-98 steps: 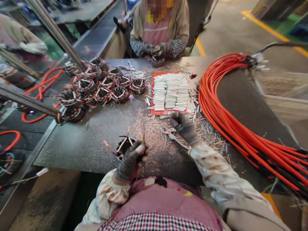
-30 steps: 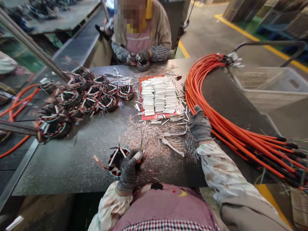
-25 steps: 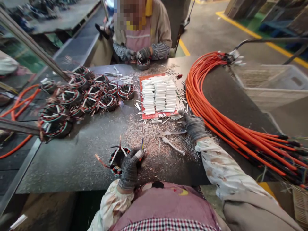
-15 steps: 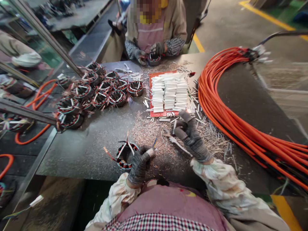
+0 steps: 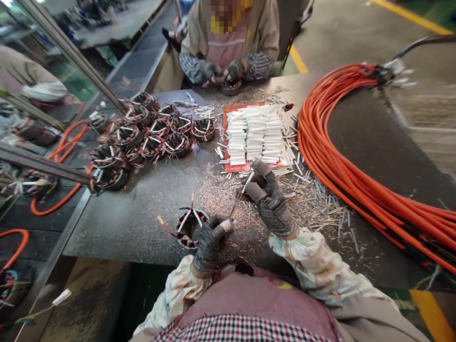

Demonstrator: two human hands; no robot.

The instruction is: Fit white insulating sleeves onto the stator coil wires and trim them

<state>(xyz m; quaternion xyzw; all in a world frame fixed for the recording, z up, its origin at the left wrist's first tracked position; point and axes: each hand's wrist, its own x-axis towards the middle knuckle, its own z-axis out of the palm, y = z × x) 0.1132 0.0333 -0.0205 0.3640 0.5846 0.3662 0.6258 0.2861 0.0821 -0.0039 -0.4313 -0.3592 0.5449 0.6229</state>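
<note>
My left hand, in a dark grey glove with bare fingertips, is closed at the right side of a wound motor stator. It pinches a thin wire with a blue end that points up and right. White sleeves and copper ends stick up from the stator's ring. My right hand, also gloved, pinches a short white sleeve tube between thumb and fingers, just above the wire's tip and apart from it. The pliers seen earlier by this hand are mostly hidden now.
White tubes lie in rows on a red sheet. Several stators are grouped at left, beside a metal post. A thick bundle of orange cables curves along the right. Wire clippings litter the table. A co-worker's hands handle another stator opposite.
My right hand has moved left and nearer the blue-ended wire, bringing the white tube along. The pliers have gone largely out of sight. My left hand keeps its hold beside the stator.
</note>
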